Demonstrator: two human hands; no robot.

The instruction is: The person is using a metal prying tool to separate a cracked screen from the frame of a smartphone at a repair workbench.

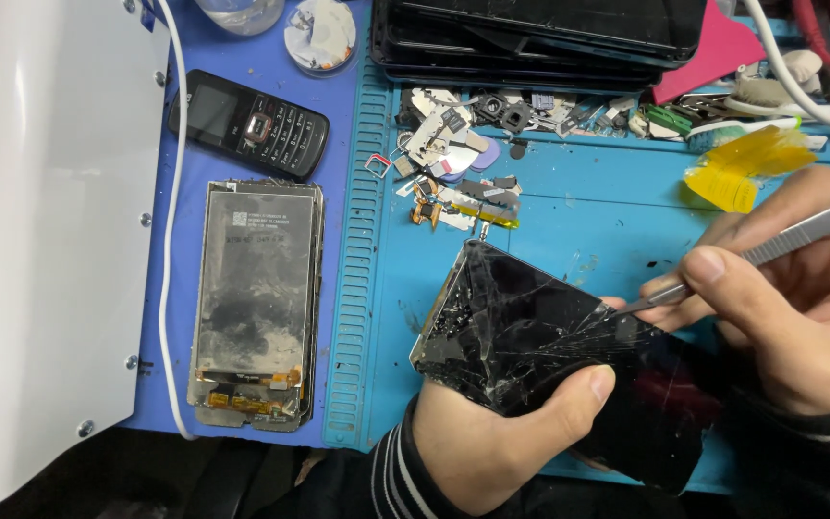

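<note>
My left hand (492, 432) grips a smartphone with a badly cracked black screen (521, 327), held tilted above the blue work mat (569, 211). My thumb lies across the glass near its lower middle. My right hand (799, 298) pinches a pair of metal tweezers (780, 245). Their tip touches the phone's right edge, close to my left fingertips. Both wrists wear dark striped sleeves.
A bare phone display module (256, 298) lies at the left, with a black keypad phone (247, 123) above it. Small loose parts (463, 163) and a strip of yellow tape (746, 168) litter the mat. Stacked black trays (540, 38) stand behind; a white panel (40, 221) is at far left.
</note>
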